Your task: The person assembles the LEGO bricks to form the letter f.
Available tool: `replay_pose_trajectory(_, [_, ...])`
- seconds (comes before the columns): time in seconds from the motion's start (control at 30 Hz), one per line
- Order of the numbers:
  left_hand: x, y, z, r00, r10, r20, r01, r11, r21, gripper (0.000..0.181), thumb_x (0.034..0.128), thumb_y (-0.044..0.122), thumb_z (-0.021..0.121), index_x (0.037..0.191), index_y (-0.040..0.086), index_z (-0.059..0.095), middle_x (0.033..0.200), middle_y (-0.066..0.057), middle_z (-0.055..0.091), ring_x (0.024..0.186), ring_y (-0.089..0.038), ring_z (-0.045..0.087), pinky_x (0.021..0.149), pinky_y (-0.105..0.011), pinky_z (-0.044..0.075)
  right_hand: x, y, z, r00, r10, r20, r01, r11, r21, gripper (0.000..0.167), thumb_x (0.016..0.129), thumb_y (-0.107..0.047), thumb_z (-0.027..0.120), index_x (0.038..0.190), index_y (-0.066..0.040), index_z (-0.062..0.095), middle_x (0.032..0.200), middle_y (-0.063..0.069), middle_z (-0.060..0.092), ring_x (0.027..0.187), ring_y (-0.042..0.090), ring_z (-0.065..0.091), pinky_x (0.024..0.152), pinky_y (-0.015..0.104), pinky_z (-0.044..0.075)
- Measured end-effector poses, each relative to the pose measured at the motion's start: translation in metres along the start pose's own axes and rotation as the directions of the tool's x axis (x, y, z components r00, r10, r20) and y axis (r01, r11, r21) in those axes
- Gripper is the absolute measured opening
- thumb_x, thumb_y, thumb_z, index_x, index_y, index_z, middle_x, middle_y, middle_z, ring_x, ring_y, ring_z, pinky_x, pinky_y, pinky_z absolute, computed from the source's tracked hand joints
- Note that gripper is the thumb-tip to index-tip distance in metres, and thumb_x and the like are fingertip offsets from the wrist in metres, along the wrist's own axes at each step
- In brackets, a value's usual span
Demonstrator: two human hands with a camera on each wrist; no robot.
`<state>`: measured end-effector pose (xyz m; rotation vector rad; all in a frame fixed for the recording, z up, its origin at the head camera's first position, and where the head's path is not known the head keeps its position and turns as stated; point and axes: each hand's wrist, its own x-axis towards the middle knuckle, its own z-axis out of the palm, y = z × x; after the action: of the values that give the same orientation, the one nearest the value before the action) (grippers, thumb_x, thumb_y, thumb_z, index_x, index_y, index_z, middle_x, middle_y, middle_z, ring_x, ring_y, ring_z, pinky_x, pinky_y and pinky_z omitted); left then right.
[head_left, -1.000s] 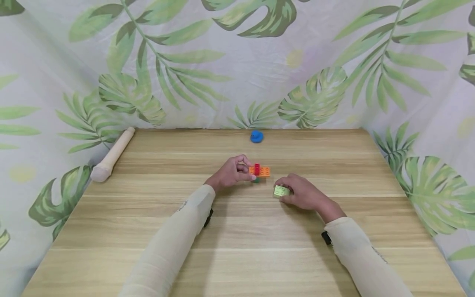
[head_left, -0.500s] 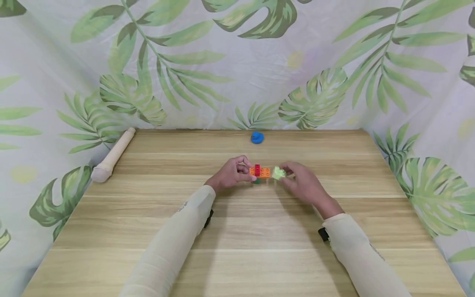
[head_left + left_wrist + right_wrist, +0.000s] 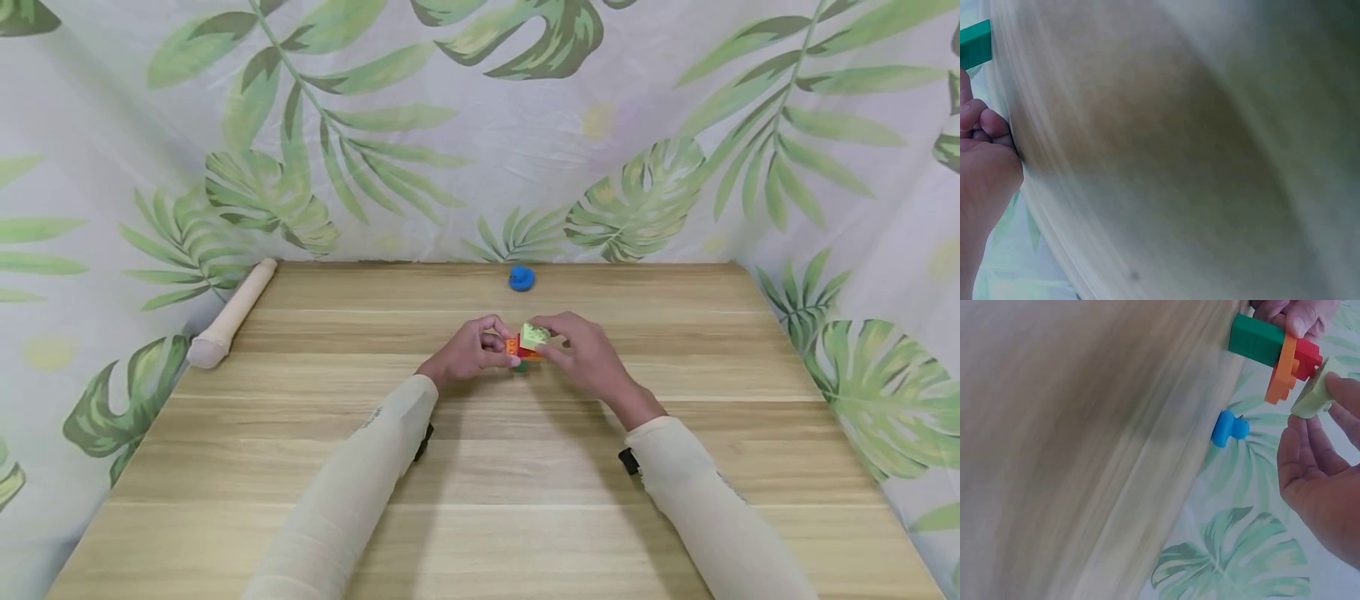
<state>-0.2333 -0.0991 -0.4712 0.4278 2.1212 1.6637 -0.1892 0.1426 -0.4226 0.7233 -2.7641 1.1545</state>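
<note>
My left hand [image 3: 471, 348] pinches the left end of a stack of toy building bricks in the middle of the table. That stack has a green base [image 3: 1255, 339], a flat orange brick [image 3: 1282, 374] across it and a small red brick [image 3: 1306, 357] on top. Between the thumb and fingers of my right hand [image 3: 588, 354] is a light green brick [image 3: 534, 336], held right over the red one. In the right wrist view a narrow gap seems to part the two, with the light green brick tilted. Only the green base shows in the left wrist view.
A blue toy duck [image 3: 521, 278] sits near the back edge of the wooden table [image 3: 495, 517]. Along the left edge lies a pale, microphone-shaped object [image 3: 232, 315]. A leaf-patterned cloth [image 3: 495, 150] hangs behind the table and at its sides.
My right hand has lifted the light green brick from the right of the stack and carried it up and left to above the red brick. The left hand has stayed in place.
</note>
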Motion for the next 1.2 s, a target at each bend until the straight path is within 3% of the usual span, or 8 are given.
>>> replay_pose_trajectory(0.4, [0.000,0.002,0.003,1.000,-0.014,0.009,0.014,1.000,-0.015,0.031,0.0936,0.004,0.083,0.114,0.006,0.060,0.085,0.003,0.069,0.080,-0.010,0.060,0.068,-0.020,0.046,0.006,-0.008,-0.001,0.998,-0.013,0.065,0.023,0.988,-0.152,0.040,0.099,-0.013,0.079,0.138,-0.009,0.073,0.128,0.015,0.071,0.120,0.035,0.068,0.104,0.053,0.056])
replay_pose_trajectory(0.73, [0.001,0.000,0.002,1.000,-0.006,0.004,0.006,1.000,-0.013,0.030,0.0937,0.004,0.082,0.113,0.007,0.060,0.083,0.001,0.067,0.077,-0.010,0.058,0.065,-0.020,0.044,0.010,-0.012,-0.005,0.992,-0.061,0.115,0.092,0.955,-0.281,0.044,0.097,-0.013,0.081,0.139,-0.007,0.072,0.126,0.012,0.070,0.117,0.030,0.067,0.103,0.047,0.058])
replay_pose_trajectory(1.2, [0.001,0.002,0.000,1.000,-0.011,0.003,0.011,1.000,0.002,0.033,0.0934,0.005,0.083,0.118,0.004,0.061,0.089,0.001,0.071,0.083,-0.010,0.063,0.071,-0.020,0.050,0.011,-0.010,-0.002,0.998,-0.005,0.068,0.018,0.981,-0.193,0.039,0.096,-0.015,0.082,0.134,-0.008,0.074,0.125,0.012,0.070,0.114,0.031,0.070,0.100,0.049,0.059])
